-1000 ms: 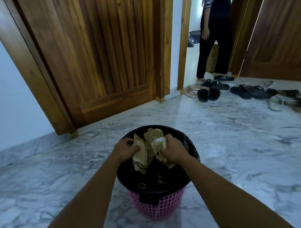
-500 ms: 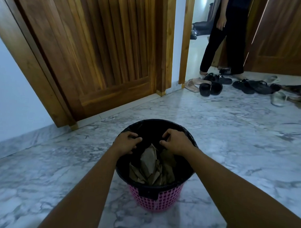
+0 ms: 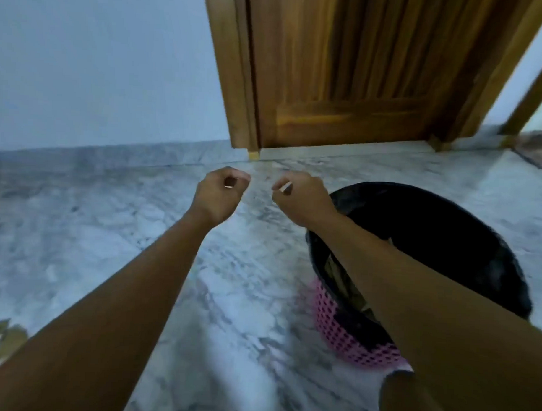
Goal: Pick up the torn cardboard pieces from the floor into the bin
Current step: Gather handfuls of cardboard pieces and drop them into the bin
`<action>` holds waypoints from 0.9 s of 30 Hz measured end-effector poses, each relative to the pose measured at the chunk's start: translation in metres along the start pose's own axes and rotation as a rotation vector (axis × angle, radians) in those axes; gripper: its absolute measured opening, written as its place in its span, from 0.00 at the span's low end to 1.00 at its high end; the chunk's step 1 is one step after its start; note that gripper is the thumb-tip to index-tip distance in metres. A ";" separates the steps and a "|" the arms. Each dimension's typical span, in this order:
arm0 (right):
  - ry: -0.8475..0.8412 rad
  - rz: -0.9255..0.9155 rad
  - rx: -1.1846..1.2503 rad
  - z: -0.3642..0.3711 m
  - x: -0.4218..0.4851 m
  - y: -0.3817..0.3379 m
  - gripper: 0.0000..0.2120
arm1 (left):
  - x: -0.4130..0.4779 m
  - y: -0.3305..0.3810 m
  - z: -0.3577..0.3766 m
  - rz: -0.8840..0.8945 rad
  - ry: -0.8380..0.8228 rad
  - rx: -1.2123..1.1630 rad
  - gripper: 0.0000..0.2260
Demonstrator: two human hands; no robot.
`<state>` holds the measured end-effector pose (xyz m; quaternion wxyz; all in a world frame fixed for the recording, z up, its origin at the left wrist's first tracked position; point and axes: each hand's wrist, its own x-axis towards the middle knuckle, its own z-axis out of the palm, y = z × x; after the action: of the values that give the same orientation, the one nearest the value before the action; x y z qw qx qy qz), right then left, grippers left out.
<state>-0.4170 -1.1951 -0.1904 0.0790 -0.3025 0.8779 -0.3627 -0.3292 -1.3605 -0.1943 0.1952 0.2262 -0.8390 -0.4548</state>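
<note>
The pink mesh bin (image 3: 348,340) with a black liner stands at the right, with brown cardboard pieces (image 3: 338,275) showing inside under my right forearm. My left hand (image 3: 219,194) and my right hand (image 3: 300,198) hover over the marble floor to the left of the bin, both loosely curled with nothing in them. More torn cardboard pieces (image 3: 0,343) lie on the floor at the bottom left edge, partly cut off by the frame.
A closed wooden door (image 3: 345,69) stands straight ahead with a pale wall (image 3: 99,61) to its left. Footwear (image 3: 539,148) lies at the far right by another doorway. The marble floor (image 3: 109,230) stretches left of the bin.
The cardboard dropped from both hands into the bin. My hands came out of the bin and moved left, and my view swung left so the bin now sits at the right.
</note>
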 end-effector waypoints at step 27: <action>-1.310 -0.936 -0.173 0.331 -0.452 -0.360 0.12 | -0.730 -0.084 -0.317 -1.161 0.900 0.199 0.15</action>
<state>0.2357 -1.3237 -0.2202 0.3936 -0.7945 0.4608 -0.0380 0.4566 -1.2080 -0.1933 0.2267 0.8146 -0.4604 -0.2701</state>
